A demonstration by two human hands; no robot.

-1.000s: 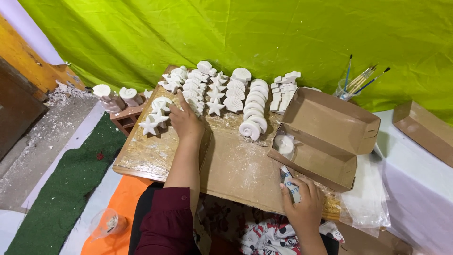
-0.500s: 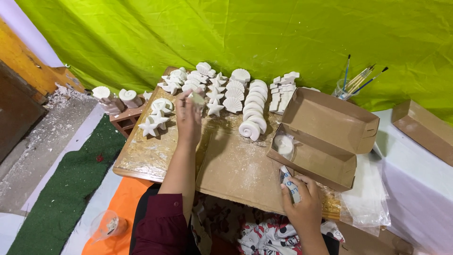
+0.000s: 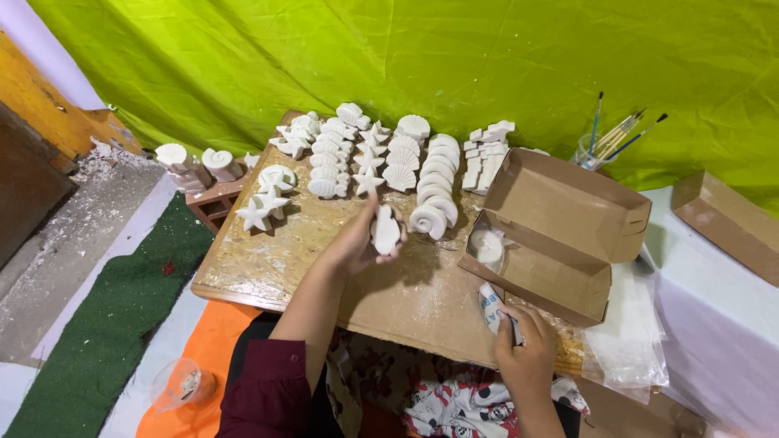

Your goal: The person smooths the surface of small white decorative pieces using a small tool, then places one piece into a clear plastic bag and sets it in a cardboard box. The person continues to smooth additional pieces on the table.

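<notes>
- Holding a white plaster shell (image 3: 385, 229) in the left hand (image 3: 357, 242), fingers curled round its edges, the person has it lifted just above the middle of the wooden board (image 3: 276, 259), its face turned up to the camera, probably for a look at the surface.
- The right hand (image 3: 526, 350) pinches a folded piece of sandpaper (image 3: 492, 306) at the board's near right corner, close to the body.
- Rows of white plaster casts (image 3: 389, 162), shells and stars among them, lie sorted by shape along the board's far edge.
- An open cardboard box (image 3: 560, 235) sits at the right edge with one white piece (image 3: 488, 244) inside.
- A cup of paintbrushes (image 3: 596, 146) stands beyond the box.
- A green cloth backdrop (image 3: 406, 57) hangs behind; a green mat (image 3: 105, 324) and an orange sheet (image 3: 207, 357) cover the floor to the left.
</notes>
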